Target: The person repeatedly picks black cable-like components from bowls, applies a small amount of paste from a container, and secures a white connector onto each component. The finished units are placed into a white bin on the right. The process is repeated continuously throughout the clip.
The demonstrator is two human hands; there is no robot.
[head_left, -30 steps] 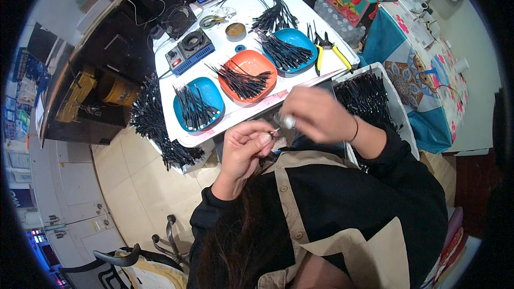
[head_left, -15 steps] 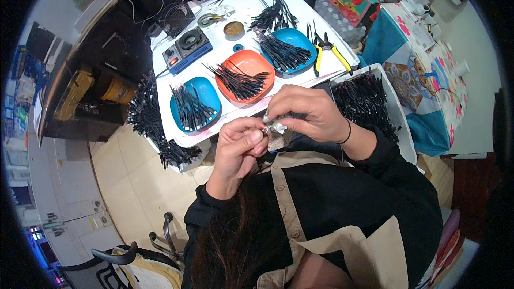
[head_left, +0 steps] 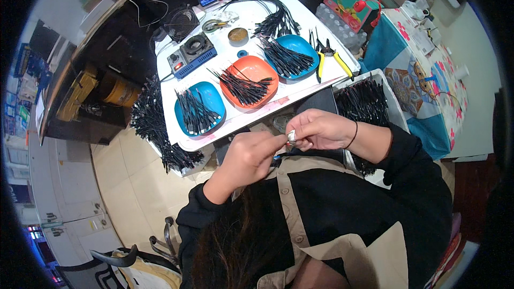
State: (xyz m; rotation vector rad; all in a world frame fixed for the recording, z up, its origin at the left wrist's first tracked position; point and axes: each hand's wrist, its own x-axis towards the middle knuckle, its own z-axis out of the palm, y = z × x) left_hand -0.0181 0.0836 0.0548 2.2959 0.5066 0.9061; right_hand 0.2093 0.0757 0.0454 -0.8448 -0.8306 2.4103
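Head view: from the wearer's 2 hands, the right hand (head_left: 321, 131) is clamped on a small white piece (head_left: 291, 137) between thumb and fingers, at about 9 o'clock of its knuckles. The left hand (head_left: 246, 155) meets it there, fingers drawn together; whether they pinch anything I cannot tell.

Around the piece, 3 bowls hold black cables: a blue bowl (head_left: 214, 94) at 10 o'clock, an orange bowl (head_left: 267, 73) at 11, and a second blue bowl (head_left: 297, 45) at 12. Yellow-handled pliers (head_left: 327, 51) lie at 1 o'clock.
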